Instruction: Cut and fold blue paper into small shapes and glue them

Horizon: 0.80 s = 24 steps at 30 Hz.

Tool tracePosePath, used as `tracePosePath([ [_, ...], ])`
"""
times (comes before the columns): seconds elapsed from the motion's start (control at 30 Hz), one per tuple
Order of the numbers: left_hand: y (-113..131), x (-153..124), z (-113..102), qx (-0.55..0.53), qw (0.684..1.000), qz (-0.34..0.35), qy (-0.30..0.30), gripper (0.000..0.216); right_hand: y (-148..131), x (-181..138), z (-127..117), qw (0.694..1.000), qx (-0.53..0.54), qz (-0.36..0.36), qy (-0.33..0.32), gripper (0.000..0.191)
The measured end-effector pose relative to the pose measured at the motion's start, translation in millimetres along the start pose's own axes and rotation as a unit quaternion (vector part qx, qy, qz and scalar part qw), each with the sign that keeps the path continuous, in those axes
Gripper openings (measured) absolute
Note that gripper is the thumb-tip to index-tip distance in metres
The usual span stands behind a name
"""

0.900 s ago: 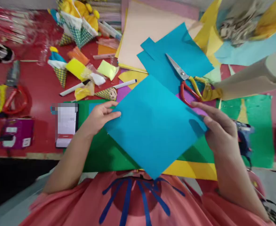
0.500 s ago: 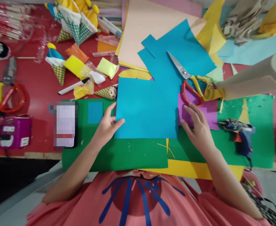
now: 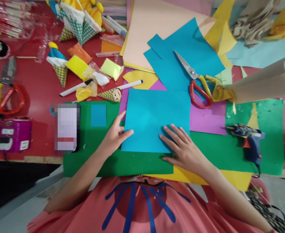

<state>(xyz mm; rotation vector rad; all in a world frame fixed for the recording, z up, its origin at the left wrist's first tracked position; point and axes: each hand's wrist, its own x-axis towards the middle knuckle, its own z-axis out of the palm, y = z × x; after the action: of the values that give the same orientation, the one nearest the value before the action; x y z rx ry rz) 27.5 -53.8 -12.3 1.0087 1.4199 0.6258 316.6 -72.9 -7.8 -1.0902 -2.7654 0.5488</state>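
A blue craft sheet (image 3: 154, 110) lies in front of me over green sheets (image 3: 142, 163) and part of a purple sheet (image 3: 208, 118). My left hand (image 3: 114, 134) has its left edge, thumb on top and index finger along the side; the other fingers are partly hidden. Flat on the sheet's lower right rests my right hand (image 3: 181, 144), fingers spread, thumb just past the bottom edge. Scissors (image 3: 193, 77) with red and yellow handles lie beyond the sheet's upper right corner. A small blue square (image 3: 98, 115) sits to the left of my left hand.
A glue gun (image 3: 250, 142) lies at right, near a beige roll (image 3: 264, 81). A phone (image 3: 67, 127) and a second pair of scissors (image 3: 8, 87) are at left. Behind are a marker (image 3: 130, 84), small patterned cones (image 3: 60, 72), clay packets (image 3: 78, 68) and stacked peach sheets (image 3: 162, 19).
The blue sheet has moved toward me and slightly right, with my left hand on its edge, uncovering a marker. My right hand has come left from beside the scissors onto the sheet.
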Motion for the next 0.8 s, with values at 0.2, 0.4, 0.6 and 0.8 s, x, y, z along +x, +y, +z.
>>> tracePosePath([
  [0.2, -4, -1, -4, 0.009, 1.000, 0.018, -0.001, 0.078, -6, -5, -3, 1.000, -0.013, 0.011, 0.011, 0.051],
  [0.4, -10, -2, -19, 0.061, 0.991, 0.097, 0.067, 0.057, 13, -19, -6, 0.996, 0.025, -0.010, 0.086, 0.037],
  [0.6, -14, 3, -30, 0.384, 0.866, 0.312, 0.073, 0.040, 45, -29, -12, 0.975, 0.138, -0.003, 0.176, 0.047],
  [0.8, -12, 2, -25, 0.540, 0.675, 0.492, 0.104, 0.025, 54, -18, -25, 0.965, -0.001, 0.146, 0.219, 0.070],
])
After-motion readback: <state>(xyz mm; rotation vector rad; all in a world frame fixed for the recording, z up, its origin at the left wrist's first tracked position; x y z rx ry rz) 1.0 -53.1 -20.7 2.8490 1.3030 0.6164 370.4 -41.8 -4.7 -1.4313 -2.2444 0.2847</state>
